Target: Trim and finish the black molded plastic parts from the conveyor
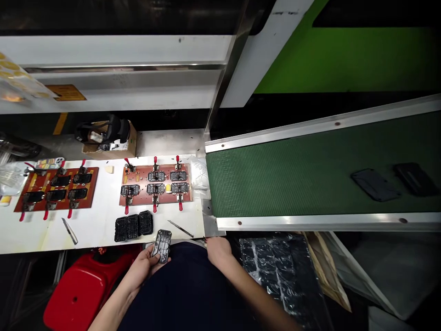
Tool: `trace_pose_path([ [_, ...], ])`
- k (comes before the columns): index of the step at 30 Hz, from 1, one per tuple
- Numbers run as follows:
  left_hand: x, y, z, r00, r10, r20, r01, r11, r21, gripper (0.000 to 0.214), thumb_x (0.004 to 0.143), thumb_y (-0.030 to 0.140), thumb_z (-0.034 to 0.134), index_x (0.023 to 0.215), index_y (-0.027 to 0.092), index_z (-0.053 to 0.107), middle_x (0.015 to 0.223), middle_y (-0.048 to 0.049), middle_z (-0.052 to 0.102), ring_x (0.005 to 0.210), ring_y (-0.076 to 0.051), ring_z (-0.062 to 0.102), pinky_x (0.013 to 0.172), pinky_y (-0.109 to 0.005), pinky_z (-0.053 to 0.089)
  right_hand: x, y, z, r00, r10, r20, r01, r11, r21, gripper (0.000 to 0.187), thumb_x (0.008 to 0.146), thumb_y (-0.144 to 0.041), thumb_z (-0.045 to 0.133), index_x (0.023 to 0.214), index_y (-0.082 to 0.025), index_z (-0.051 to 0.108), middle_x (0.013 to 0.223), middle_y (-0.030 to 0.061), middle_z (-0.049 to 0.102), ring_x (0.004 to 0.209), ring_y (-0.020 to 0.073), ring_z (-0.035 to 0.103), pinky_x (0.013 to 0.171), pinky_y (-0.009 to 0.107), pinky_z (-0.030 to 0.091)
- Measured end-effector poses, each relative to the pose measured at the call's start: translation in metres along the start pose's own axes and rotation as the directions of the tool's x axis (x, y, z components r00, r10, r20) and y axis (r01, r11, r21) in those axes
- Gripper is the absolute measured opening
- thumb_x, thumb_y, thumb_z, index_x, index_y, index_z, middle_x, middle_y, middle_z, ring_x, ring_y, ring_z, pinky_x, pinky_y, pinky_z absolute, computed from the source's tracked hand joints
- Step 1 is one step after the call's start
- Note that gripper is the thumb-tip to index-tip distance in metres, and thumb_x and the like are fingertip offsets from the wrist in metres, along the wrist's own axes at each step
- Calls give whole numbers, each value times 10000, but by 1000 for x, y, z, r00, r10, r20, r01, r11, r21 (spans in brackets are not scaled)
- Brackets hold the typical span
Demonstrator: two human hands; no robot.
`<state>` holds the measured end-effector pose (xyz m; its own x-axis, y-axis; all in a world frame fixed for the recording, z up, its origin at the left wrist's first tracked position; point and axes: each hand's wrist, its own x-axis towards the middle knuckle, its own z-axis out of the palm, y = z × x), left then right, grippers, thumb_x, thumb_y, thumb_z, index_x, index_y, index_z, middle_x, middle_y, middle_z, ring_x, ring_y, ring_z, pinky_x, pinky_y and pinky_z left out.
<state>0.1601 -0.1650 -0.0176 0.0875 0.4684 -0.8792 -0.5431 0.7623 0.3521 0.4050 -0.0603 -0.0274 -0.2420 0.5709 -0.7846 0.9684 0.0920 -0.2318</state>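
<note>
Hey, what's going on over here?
A person holds a black plastic part in the left hand. The right hand is near the table; its grip isn't clear. Three similar parts lie nearby, others sit in two clamp boards, and two dark pieces rest on the green conveyor belt.

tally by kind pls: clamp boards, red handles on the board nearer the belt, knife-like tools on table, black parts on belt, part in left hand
Clamp boards: 2
Red handles, board nearer the belt: 6
Knife-like tools on table: 2
Black parts on belt: 2
Held part in left hand: 1
Total: 13
</note>
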Motion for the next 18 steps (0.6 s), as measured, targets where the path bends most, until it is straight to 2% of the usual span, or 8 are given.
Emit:
trace_pose_path([
  [2, -1, 2, -1, 1000, -29, 10, 30, 999, -45, 428, 741, 144, 758, 1140, 173, 608, 1014, -87, 714, 1006, -252, 720, 979, -382, 534, 3, 9, 11, 999, 39, 4, -39, 999, -8, 206, 869, -113, 533, 927, -85, 729, 920, 246, 728, 925, 362, 712, 787, 415, 502],
  [7, 10, -1, -8, 997, -75, -2, 75, 994, -81, 417, 796, 78, 695, 1192, 157, 592, 1134, -114, 697, 1095, -250, 697, 1031, -364, 510, 41, -17, 22, 991, 51, -124, -43, 997, 65, 370, 963, -299, 503, 1288, -138, 578, 1151, 199, 679, 1085, 312, 655, 911, 407, 480],
  [9, 17, -4, -14, 995, -88, -43, 85, 994, -75, 408, 810, 83, 686, 1197, 169, 590, 1111, -99, 705, 1048, -217, 710, 982, -336, 533, 59, -30, 20, 984, 77, -163, -62, 994, 92, 548, 949, -385, 556, 1416, -116, 458, 1337, 232, 567, 1249, 335, 550, 1026, 450, 417],
  [11, 25, -7, -21, 991, -94, -91, 90, 995, -50, 391, 821, 118, 696, 1194, 184, 597, 1069, -82, 715, 934, -173, 724, 878, -291, 561, 69, -40, 19, 979, 79, -190, -57, 991, 119, 702, 929, -413, 595, 1502, -101, 334, 1488, 252, 408, 1398, 361, 379, 1124, 500, 306],
  [13, 33, -10, -27, 990, -62, -128, 61, 998, -9, 365, 816, 150, 717, 1164, 195, 614, 1064, -67, 714, 871, -140, 713, 823, -253, 558, 71, -49, 20, 979, 39, -200, -7, 988, 155, 684, 965, -411, 535, 1526, -105, 288, 1533, 242, 342, 1439, 352, 306, 1149, 493, 260],
  [15, 39, -11, -30, 990, 12, -143, -4, 998, 59, 336, 806, 161, 731, 1123, 200, 630, 1099, -60, 706, 916, -134, 700, 865, -248, 545, 67, -61, 24, 985, -61, -162, 94, 974, 207, 532, 1008, -418, 448, 1461, -140, 411, 1445, 194, 476, 1348, 291, 441, 1087, 393, 346],
  [17, 43, -10, -33, 987, 93, -130, -70, 983, 170, 317, 811, 186, 731, 1114, 197, 639, 1116, -65, 705, 981, -159, 691, 930, -287, 532, 65, -76, 30, 979, -191, -75, 204, 942, 267, 380, 1009, -437, 456, 1246, -185, 614, 1191, 105, 662, 1092, 212, 617, 910, 279, 443],
  [18, 45, -9, -36, 985, 126, -119, -94, 965, 246, 307, 821, 219, 729, 1115, 184, 646, 1095, -77, 710, 986, -184, 691, 937, -323, 534, 66, -85, 34, 970, -243, -33, 242, 925, 292, 323, 996, -434, 490, 1112, -195, 672, 1055, 67, 703, 962, 182, 648, 822, 248, 454],
])
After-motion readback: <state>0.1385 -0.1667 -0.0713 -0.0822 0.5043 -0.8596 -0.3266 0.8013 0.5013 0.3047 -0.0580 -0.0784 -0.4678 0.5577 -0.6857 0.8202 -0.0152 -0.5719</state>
